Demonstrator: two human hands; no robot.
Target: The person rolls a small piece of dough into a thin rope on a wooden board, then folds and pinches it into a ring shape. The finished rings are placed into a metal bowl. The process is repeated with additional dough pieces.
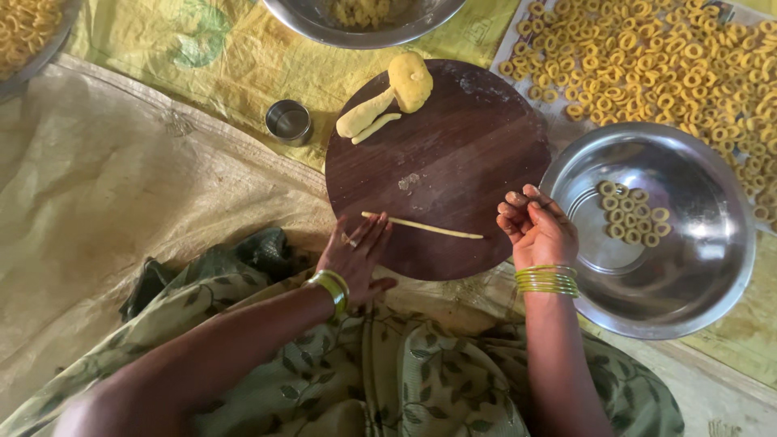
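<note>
The thin dough rope [421,226] lies across the near part of the round wooden board [453,154]. The left hand [356,255] rests flat on its end, fingers pressed together, apparently rolling it; the right hand [538,231] hovers curled, pinching nothing visible. Next likely needs pinching off a length. Beyond: steel bowl [712,243] with dough rings [635,214], dough lump [410,81], small cup [289,121], woven floor mats [121,178].

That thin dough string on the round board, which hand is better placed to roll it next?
Probably the left hand: its fingers already lie flat on the dough string's left end. The right hand is curled, palm up, just off the other end.
</note>
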